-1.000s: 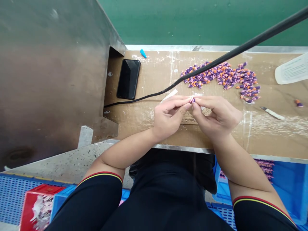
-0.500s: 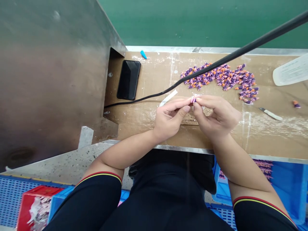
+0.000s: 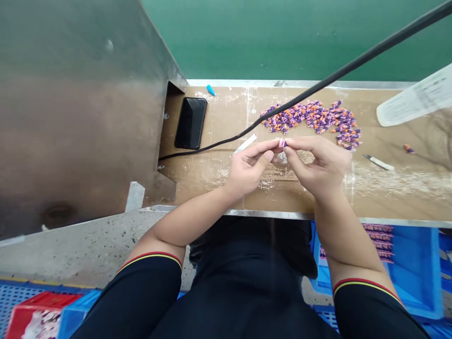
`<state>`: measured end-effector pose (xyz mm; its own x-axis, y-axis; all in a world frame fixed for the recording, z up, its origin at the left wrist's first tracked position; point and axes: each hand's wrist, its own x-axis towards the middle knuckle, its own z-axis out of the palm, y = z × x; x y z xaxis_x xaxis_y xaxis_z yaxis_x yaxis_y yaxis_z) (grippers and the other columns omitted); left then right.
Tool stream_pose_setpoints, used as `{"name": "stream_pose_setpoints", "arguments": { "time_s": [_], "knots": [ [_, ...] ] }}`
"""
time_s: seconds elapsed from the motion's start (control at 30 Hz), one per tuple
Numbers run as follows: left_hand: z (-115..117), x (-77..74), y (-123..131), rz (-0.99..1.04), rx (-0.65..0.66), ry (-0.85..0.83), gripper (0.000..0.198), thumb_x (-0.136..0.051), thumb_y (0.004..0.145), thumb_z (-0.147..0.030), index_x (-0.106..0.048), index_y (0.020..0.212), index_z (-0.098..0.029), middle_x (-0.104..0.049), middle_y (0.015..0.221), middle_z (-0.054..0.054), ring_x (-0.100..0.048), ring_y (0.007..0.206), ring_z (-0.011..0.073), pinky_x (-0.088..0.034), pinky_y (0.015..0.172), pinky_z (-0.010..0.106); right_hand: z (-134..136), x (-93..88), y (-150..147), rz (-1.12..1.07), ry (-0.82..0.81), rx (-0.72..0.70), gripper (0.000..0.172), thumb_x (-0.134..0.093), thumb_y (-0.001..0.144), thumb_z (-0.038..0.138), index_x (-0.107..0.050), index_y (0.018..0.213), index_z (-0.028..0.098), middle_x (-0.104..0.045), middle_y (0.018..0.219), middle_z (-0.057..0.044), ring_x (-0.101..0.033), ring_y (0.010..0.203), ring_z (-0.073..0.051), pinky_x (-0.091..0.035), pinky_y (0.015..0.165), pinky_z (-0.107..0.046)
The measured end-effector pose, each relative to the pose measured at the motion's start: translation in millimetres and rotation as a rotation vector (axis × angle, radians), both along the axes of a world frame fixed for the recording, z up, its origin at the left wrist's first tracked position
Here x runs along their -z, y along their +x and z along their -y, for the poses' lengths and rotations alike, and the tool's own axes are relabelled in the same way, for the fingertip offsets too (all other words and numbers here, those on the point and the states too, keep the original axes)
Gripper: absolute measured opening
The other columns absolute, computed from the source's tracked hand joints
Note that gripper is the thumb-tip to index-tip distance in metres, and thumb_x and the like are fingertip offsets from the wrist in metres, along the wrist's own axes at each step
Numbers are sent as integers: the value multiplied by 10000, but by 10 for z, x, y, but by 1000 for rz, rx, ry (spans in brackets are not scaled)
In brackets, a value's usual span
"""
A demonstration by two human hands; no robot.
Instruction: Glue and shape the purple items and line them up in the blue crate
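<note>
Between the fingertips of both hands is a small pink-and-purple piece [image 3: 283, 143], too small to make out fully. My left hand [image 3: 249, 167] pinches its left side, thumb and forefinger close together. From the other side my right hand [image 3: 318, 162] grips its purple end between thumb and forefinger. Beyond the hands lies a pile of small purple, pink and orange pieces [image 3: 314, 117]. A white paper strip [image 3: 246, 143] rests by my left hand. To the right of my right hand is a small knife [image 3: 379, 162] with a white handle.
A black cable [image 3: 300, 98] crosses above the cardboard-covered bench [image 3: 219, 183]. A phone [image 3: 190, 123], a blue cap-like piece [image 3: 210, 90], a white bottle [image 3: 413, 101] and a single piece [image 3: 408, 149] lie there. A metal box [image 3: 81, 113] stands left; a blue crate [image 3: 416, 268] sits below right.
The camera view has shifted, so the bench things on the right appear farther left. Both hands keep hold of the small piece, and its pink part now shows more.
</note>
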<state>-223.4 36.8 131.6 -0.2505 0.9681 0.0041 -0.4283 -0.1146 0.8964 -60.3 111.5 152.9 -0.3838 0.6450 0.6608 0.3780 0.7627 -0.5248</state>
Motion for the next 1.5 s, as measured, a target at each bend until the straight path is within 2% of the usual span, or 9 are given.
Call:
{"name": "stream_pose_setpoints", "arguments": {
  "time_s": [0.2, 0.47, 0.63, 0.8, 0.9, 1.03, 1.17, 1.3, 1.5],
  "knots": [
    [-66, 109, -95, -20, -32, 5, 369, -951, 902, -524, -885, 1163, -271, -856, 1215, 88, -819, 1073, 201, -667, 845, 276, 167, -69, 687, 246, -21, -40, 135, -763, 1008, 204, -852, 1047, 297, -876, 975, -20, -825, 841, -216, -660, 753, -338],
    [-138, 225, -104, -134, -48, 73, 266, -872, 968, -478, -888, 1104, -250, -840, 1061, 65, -773, 899, 138, -609, 705, 213, 465, 226, 1268, 623, -63, -115, 268, -615, 1012, 102, -812, 980, 279, -840, 1036, -81, -780, 986, -273, -663, 865, -428],
    [-199, 284, -129, -218, -93, 48, 233, -851, 981, -450, -876, 1082, -242, -836, 1043, 70, -765, 880, 135, -586, 672, 204, 578, 343, 1348, 452, -191, 14, 409, -633, 979, 135, -780, 1326, 291, -815, 1318, -115, -773, 1213, -319, -655, 1061, -542],
    [-201, 276, -177, -289, -175, 37, 267, -860, 965, -493, -850, 1033, -235, -805, 970, 60, -747, 831, 135, -563, 620, 207, 659, 415, 1257, 314, -289, 19, 133, -722, 1032, 356, -815, 1104, 294, -790, 1367, -125, -725, 1331, -354, -596, 1163, -627],
    [-164, 270, -188, -351, -199, 80, 305, -876, 941, -537, -851, 1013, -242, -815, 1002, 62, -740, 810, 135, -569, 610, 220, 785, 426, 1492, 182, -361, 151, 142, -710, 1051, 386, -809, 1024, 287, -826, 1301, -100, -776, 1243, -307, -636, 1108, -547],
    [-151, 234, -172, -402, -217, 179, 294, -866, 934, -520, -855, 996, -234, -801, 961, 53, -709, 759, 121, -577, 590, 233, 1177, 556, 2337, 35, -582, 536, 232, -741, 1025, 476, -811, 1062, 259, -862, 1036, -72, -830, 947, -257, -685, 889, -417],
    [-165, 189, -138, -482, -258, 328, 332, -874, 919, -486, -847, 987, -162, -775, 964, 70, -693, 709, 115, -569, 533, 239, 1649, 872, 3062, 300, -1054, 680, 259, -746, 1006, 483, -768, 931, 236, -848, 880, -65, -827, 838, -243, -673, 803, -346],
    [-168, 208, -150, -593, -254, 400, 334, -842, 922, -435, -821, 998, -110, -742, 1024, 98, -687, 700, 116, -587, 543, 255, 1845, 1184, 3254, 620, -1412, 665, 137, -778, 969, 281, -736, 851, 228, -859, 852, -64, -850, 856, -225, -654, 843, -292],
    [-206, 281, -189, -698, -264, 453, 287, -757, 884, -363, -817, 1000, -108, -714, 1042, 104, -674, 679, 121, -568, 521, 272, 1800, 1411, 3248, 783, -1451, 621, 147, -843, 926, 284, -784, 797, 241, -791, 675, -22, -836, 878, -240, -609, 989, -298]
  ]
}}
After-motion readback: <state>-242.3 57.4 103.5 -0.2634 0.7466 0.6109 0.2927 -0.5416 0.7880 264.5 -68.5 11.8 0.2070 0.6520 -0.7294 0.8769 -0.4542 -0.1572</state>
